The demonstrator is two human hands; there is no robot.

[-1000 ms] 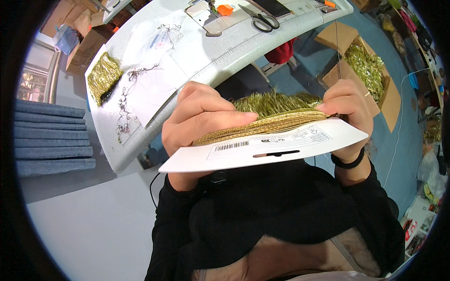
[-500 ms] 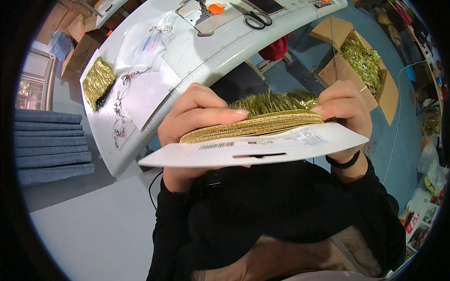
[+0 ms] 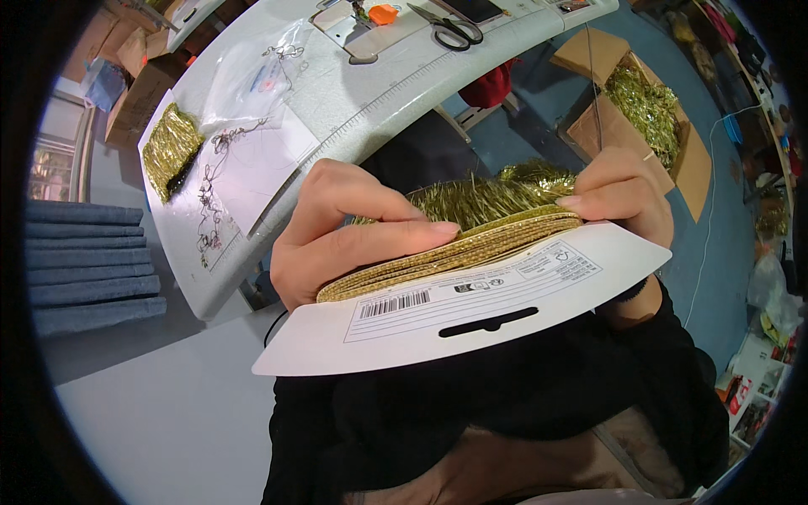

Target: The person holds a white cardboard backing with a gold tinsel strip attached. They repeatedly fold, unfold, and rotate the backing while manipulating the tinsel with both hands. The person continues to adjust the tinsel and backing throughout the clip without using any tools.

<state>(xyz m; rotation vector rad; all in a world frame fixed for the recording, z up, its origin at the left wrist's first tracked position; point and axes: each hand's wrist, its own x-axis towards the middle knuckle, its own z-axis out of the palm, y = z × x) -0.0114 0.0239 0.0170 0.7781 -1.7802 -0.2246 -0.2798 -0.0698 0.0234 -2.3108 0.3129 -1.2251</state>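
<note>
Between my two hands is a bundle of gold tinsel fringe trim (image 3: 488, 198), its flat woven edge folded in several layers and its shiny strands pointing away from me. A white hang card (image 3: 396, 337), printed with a barcode and lines and cut with a black-looking hanging slot, lies against the trim's near side. My left hand (image 3: 345, 227) grips the left end, index finger along the layered edge. At the right end my right hand (image 3: 623, 194) pinches trim and card, fingers curled. The lower fingers of both hands are hidden behind the card.
A white sewing table (image 3: 379, 109) holds scissors (image 3: 450, 29), an orange piece (image 3: 383, 14), a folded gold tinsel piece (image 3: 171, 150), a clear plastic bag (image 3: 248, 84) and dark thread scraps (image 3: 210, 210). On the blue floor, right, stands an open carton (image 3: 694, 168) of gold tinsel.
The card has tilted so that its printed face shows more fully, and its near edge sits lower. My left hand has shifted slightly left and down; both hands keep their hold.
</note>
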